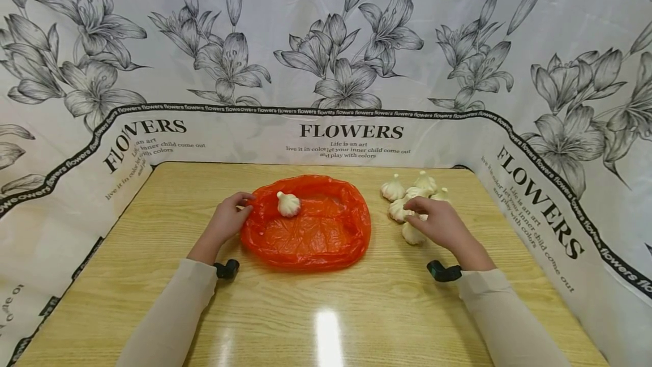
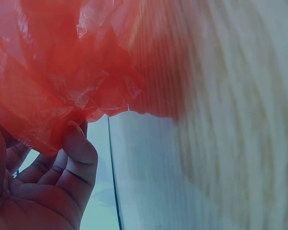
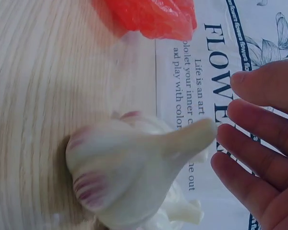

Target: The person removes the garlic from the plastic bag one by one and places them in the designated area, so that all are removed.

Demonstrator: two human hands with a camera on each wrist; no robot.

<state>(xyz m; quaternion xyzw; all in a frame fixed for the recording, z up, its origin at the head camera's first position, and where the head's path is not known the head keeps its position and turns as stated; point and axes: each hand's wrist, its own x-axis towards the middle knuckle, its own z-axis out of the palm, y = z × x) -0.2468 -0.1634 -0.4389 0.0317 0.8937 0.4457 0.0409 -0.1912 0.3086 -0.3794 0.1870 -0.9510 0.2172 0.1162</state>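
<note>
A red plastic bag (image 1: 318,237) lies spread on the table with its rim rolled outward like a shallow basin. Inside it, towards the left, sits one garlic bulb (image 1: 288,205). My left hand (image 1: 230,218) pinches the bag's left rim, thumb against the fingers in the left wrist view. On the right, my right hand (image 1: 442,224) hovers over a cluster of several garlic bulbs (image 1: 393,189), its fingers loosely extended. The nearest bulb (image 3: 125,167) has purple streaks, and its stem points at the fingertips in the right wrist view. The hand partly hides the cluster in the head view.
The pale wooden table (image 1: 275,321) ends at a white cloth (image 1: 351,135) printed with flowers and lettering, which stands along the back and both sides. Each wrist carries a small black camera mount (image 1: 443,271).
</note>
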